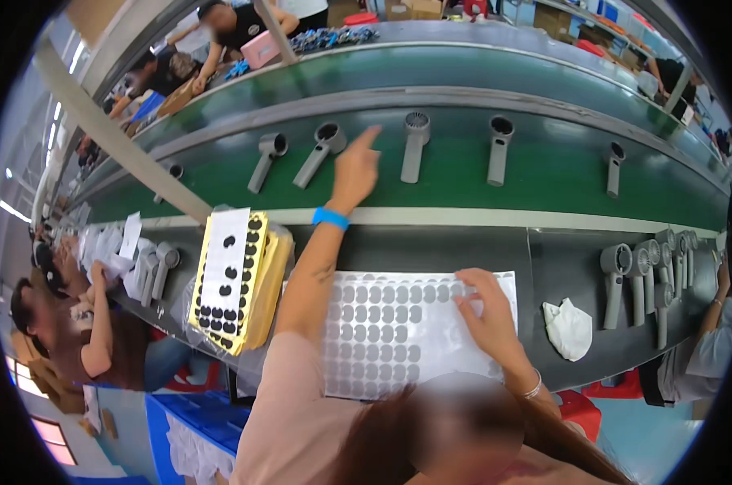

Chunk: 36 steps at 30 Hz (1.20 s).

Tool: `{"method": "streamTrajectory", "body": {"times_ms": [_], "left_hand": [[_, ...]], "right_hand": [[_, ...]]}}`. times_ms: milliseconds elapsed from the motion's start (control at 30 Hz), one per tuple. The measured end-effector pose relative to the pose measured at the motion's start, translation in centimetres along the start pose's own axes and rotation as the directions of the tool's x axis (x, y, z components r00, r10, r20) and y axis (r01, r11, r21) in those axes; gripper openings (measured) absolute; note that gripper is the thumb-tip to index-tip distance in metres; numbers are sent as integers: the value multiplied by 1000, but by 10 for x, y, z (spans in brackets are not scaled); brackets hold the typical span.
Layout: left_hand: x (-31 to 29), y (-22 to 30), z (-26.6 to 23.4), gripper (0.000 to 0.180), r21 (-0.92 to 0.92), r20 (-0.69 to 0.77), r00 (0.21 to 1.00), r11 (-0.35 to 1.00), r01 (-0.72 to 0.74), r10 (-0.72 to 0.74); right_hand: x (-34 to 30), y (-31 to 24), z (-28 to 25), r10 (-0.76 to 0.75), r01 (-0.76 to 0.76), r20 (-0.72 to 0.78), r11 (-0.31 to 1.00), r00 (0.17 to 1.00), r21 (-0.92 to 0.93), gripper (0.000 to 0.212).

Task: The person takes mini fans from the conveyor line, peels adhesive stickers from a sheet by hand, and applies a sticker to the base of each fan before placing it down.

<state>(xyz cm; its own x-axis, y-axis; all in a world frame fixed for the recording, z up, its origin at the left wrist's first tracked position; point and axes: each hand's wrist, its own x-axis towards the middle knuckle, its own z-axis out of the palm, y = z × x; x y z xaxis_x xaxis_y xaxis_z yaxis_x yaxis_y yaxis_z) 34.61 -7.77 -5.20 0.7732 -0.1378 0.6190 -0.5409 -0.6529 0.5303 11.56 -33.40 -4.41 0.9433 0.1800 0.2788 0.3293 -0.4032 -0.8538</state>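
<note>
Over the green conveyor belt [455, 174], my left hand [356, 171] reaches out with a finger stretched forward and nothing visible in it. A blue band circles that wrist. Just left of the hand lies a grey handheld fan [312, 164]; to its right is another grey fan [414, 145] with its grille showing. My right hand [489, 311] rests at the upper right part of a white sheet of grey stickers [370, 331], thumb and fingers apart and slightly curved. Rows of rounded stickers fill the sheet's left side, while part of its right side is bare backing.
Left of the sheet sits a stack of yellow sheets [261, 299] with black stickers. A white cloth [568, 330] and several standing grey fans [617, 279] are at right. A slanted post [119, 133] rises at left. Co-workers sit on both sides; a blue bin [192, 428] stands below.
</note>
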Motion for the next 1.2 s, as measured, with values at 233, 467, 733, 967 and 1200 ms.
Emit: {"method": "streamTrajectory", "body": {"times_ms": [233, 467, 733, 967, 1200], "left_hand": [[-30, -73, -28, 44, 577, -344, 815, 580, 575, -466], [-20, -8, -64, 38, 282, -426, 904, 942, 181, -47], [-63, 139, -104, 41, -513, -325, 913, 857, 47, -245], [-161, 165, -123, 27, -686, 45, 886, 630, 363, -462], [-215, 148, -103, 28, -694, 428, 690, 278, 664, -583]], "right_hand": [[-9, 6, -1, -42, 41, -9, 997, 999, -65, 27], [-13, 28, 15, -139, 136, -29, 986, 990, -98, 20], [-48, 2, 10, -131, 128, -11, 985, 991, -119, 17], [-69, 3, -7, 38, -44, -44, 988, 998, -150, 15], [-55, -7, 34, 11, 17, 134, 980, 991, -200, 10]]}}
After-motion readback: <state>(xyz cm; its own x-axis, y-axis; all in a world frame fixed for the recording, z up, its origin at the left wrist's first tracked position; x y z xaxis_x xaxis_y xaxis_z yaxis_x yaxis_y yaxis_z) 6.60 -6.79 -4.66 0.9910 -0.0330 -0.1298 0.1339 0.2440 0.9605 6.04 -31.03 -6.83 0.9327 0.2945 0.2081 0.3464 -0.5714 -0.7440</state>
